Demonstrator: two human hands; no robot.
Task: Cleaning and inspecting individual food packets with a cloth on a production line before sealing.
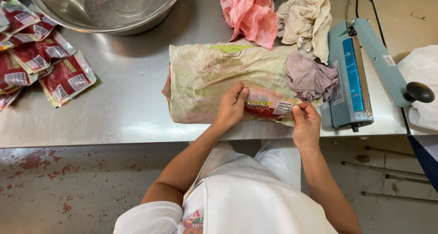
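Nearest to me, both my hands are down at the near edge of the steel counter (127,106), and between them lies the red, clear-film sealed food packet (269,108). Its long axis runs left to right, roughly along the counter's near edge, so each hand has one end. My left hand (230,107) is at the packet's left end, fingers (240,93) curled together and pinching that edge with the thumb. My right hand (305,123) is at the right end, thumb and fingers pressed together on the corner beside the white label patch. Both hands are touching it; neither is nearer than the other, they simply bracket it.

Under the packet, and reaching farther back, is a stained, pale green-and-pink folded cloth (214,74) spread flat on the counter; the packet sits on its near right part. Just beyond the packet's right end, a crumpled mauve rag (310,76) lies on that cloth. Right of it, close by my right hand, stands the blue tabletop heat sealer (349,74) with its arm raised and a black knob toward the right.

Far left, a heap of red sealed packets (41,60) lies well apart from my hands. Farther back sit a large shiny steel bowl (105,8), a crumpled pink rag (251,12) and a beige rag (305,19) beside it.
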